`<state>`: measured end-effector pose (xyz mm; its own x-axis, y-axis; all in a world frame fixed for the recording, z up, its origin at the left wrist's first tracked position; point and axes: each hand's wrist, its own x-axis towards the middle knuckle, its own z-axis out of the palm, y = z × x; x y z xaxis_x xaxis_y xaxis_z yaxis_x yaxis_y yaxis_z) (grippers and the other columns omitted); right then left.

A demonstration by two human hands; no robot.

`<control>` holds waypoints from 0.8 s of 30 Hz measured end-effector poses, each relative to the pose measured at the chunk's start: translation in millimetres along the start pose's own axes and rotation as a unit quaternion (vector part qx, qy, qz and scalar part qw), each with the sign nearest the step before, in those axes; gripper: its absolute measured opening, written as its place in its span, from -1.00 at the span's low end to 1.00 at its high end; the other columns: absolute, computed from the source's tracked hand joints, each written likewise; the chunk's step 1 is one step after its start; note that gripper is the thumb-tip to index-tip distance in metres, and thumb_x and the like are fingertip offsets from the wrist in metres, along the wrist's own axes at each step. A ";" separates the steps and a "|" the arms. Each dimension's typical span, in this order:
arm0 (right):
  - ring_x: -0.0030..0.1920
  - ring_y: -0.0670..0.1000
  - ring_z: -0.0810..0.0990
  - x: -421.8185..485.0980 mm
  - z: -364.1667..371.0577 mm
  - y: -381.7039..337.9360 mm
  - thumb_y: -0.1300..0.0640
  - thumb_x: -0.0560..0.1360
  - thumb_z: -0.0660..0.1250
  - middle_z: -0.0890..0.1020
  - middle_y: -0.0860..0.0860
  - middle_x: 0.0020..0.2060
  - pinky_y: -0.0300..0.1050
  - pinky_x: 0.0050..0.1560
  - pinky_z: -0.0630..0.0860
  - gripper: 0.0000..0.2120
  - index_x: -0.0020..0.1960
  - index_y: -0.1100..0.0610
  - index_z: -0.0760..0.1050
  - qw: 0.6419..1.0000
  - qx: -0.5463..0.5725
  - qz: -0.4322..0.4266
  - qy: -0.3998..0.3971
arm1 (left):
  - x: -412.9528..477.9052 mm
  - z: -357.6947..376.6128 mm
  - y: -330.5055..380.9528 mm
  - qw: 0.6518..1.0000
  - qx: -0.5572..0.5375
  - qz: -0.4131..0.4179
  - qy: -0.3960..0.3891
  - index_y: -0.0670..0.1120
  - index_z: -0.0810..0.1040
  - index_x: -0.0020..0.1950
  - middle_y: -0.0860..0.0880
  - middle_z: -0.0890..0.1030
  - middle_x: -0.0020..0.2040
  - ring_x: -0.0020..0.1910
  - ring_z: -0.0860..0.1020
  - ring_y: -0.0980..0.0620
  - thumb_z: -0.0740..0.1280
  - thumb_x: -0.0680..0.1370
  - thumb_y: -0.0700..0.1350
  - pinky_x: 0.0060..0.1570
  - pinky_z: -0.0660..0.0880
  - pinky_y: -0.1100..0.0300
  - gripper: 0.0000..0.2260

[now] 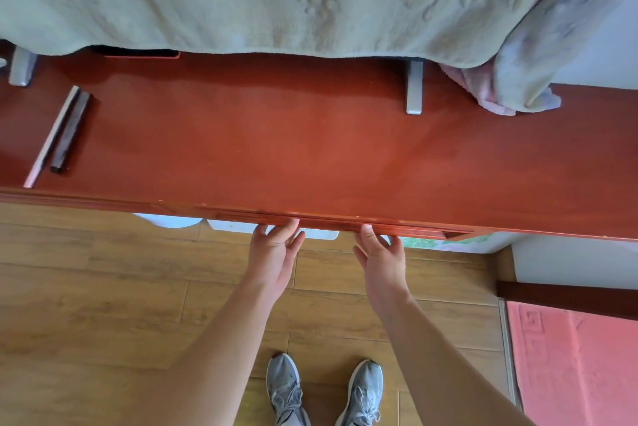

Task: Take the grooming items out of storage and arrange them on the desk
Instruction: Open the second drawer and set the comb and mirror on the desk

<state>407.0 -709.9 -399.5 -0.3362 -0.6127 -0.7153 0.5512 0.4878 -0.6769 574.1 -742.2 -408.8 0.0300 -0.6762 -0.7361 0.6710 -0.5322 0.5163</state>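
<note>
Drawer (pixel 345 220) ran lengthwise under the desk (pixel 276 135) edge; left hand (pixel 272 253) and right hand (pixel 381 260), palms up, hooked curled fingers beneath its front.

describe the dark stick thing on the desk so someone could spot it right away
On the red-brown desk, look to its far left end. A dark bar lies there at a slant, touching a pale flat strip on its left. It is the only dark object on the bare wood.

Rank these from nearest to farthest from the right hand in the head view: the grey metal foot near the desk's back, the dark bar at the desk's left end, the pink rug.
From the right hand:
1. Grey metal foot, straight ahead at the desk's back.
2. Pink rug, on the floor to the right.
3. Dark bar, far left on the desk.
</note>
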 end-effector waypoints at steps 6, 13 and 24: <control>0.14 0.02 0.62 1.4 -1.1 5.1 0.10 0.50 0.43 0.61 0.04 0.12 0.02 0.15 0.53 -0.72 0.13 0.07 0.40 1.000 0.024 -0.007 -0.003 | -1.8 0.7 -2.3 1.000 -0.011 -0.005 0.003 -0.04 0.41 -0.06 0.03 0.61 -0.19 -0.06 0.58 0.03 0.42 0.51 -0.31 0.22 0.52 0.01 -0.76; 0.05 -0.03 0.63 -6.2 -1.5 8.8 0.04 0.50 0.43 0.61 0.01 0.07 -0.01 0.08 0.55 -0.74 0.08 0.00 0.39 1.000 0.017 -0.026 0.001 | -6.2 -0.5 -2.6 0.999 -0.033 -0.002 0.011 -0.07 0.31 0.24 -0.01 0.61 -0.15 0.08 0.54 -0.05 0.42 0.52 -0.31 0.23 0.52 0.04 -0.59; 0.04 0.01 0.63 -51.5 -33.8 47.6 0.11 0.53 0.40 0.59 0.02 0.00 -0.05 0.02 0.56 -0.72 0.17 0.13 0.40 0.999 0.008 -0.025 0.026 | -56.7 -44.8 -26.9 1.000 -0.022 -0.019 -0.008 -0.10 0.42 -0.10 -0.04 0.63 -0.20 -0.07 0.59 -0.02 0.38 0.49 -0.37 0.15 0.52 0.05 -0.79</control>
<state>424.8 -634.2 -400.8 -0.4030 -0.6022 -0.6892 0.5446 0.4474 -0.7094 587.7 -666.8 -400.6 -0.0080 -0.6635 -0.7481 0.7032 -0.5356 0.4675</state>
